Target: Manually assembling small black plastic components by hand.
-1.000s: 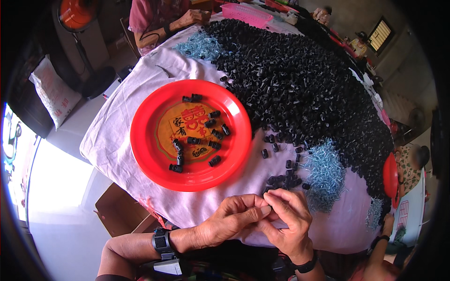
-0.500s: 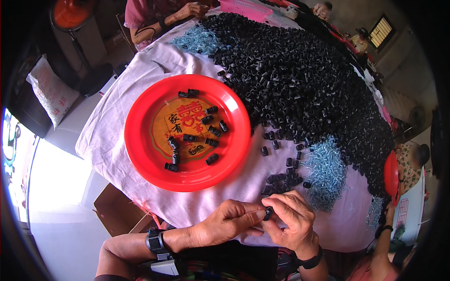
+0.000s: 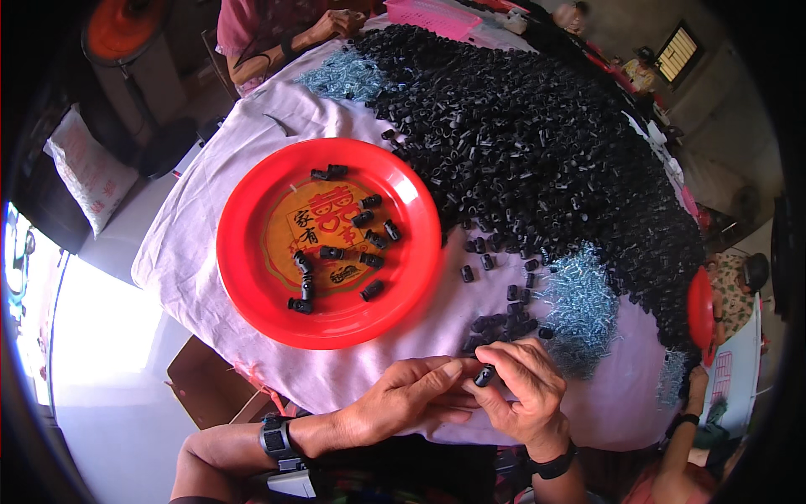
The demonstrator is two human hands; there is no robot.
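Note:
Between the thumb and fingers of my right hand is a small black cylindrical plastic piece, one end showing. Close beside it, my left hand has its thumb laid against the index finger, the other fingers reaching under towards the right hand. Whatever the left fingertips may pinch is hidden. Both hands hover at the cloth's near edge. Beyond them lies a loose cluster of black pieces, with a heap of small pale blue springs or pins to its right. Several similar black pieces lie in a red round tray at left.
A large heap of black pieces covers much of the cloth-covered table. More light-blue bits lie at the far left near another person's arm. A pink basket stands at the back. Below the left edge sits a cardboard box.
My left thumb has drawn back leftward off the black piece, which now shows more of itself in my right fingers. The view has shifted slightly.

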